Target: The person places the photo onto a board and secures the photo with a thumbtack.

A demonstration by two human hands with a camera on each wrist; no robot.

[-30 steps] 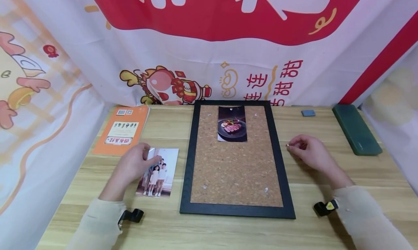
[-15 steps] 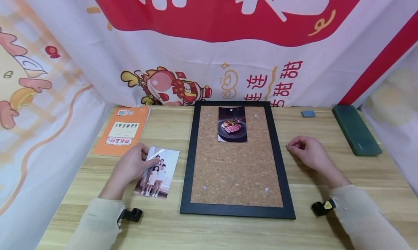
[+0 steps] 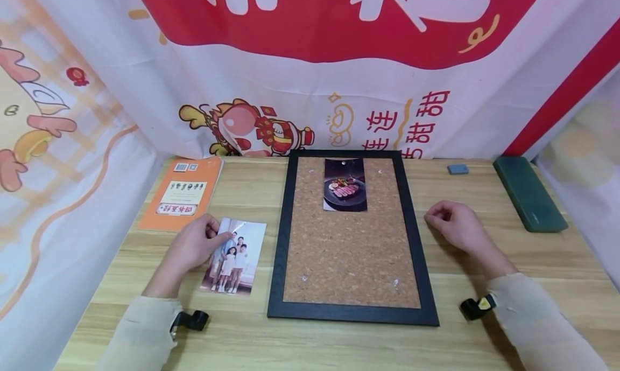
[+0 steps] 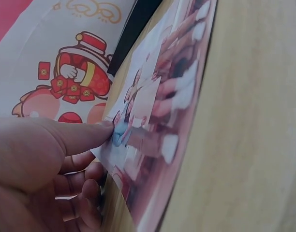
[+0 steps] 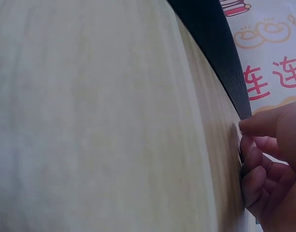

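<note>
On the left side of the table, my left hand point(image 3: 196, 240) pinches the upper left edge of a family photo point(image 3: 242, 268). Its thumb point(image 4: 90, 137) presses on the printed face, with the other fingers curled at the edge below. To the right of the framed cork board point(image 3: 351, 252), my right hand point(image 3: 455, 225) hovers low with thumb and forefinger pinched together. A tiny pin point(image 5: 240, 126) shows at those fingertips in the right wrist view, mostly hidden. A photo of a steak dish point(image 3: 345, 188) hangs at the board's top centre, held by a pin point(image 3: 343, 163).
Several clear pins, one a lower pin point(image 3: 395, 283), sit near the cork's corners. Behind the left hand lies an orange book point(image 3: 160, 220). At the back right are a blue eraser-like block point(image 3: 457, 169) and a green case point(image 3: 530, 193). A printed cloth point(image 3: 300, 80) hangs behind the table.
The family photo has shifted and turned slightly in my left hand, and the thumb sits a little farther left on it. My right hand has barely moved, its fingertips still pinched.
</note>
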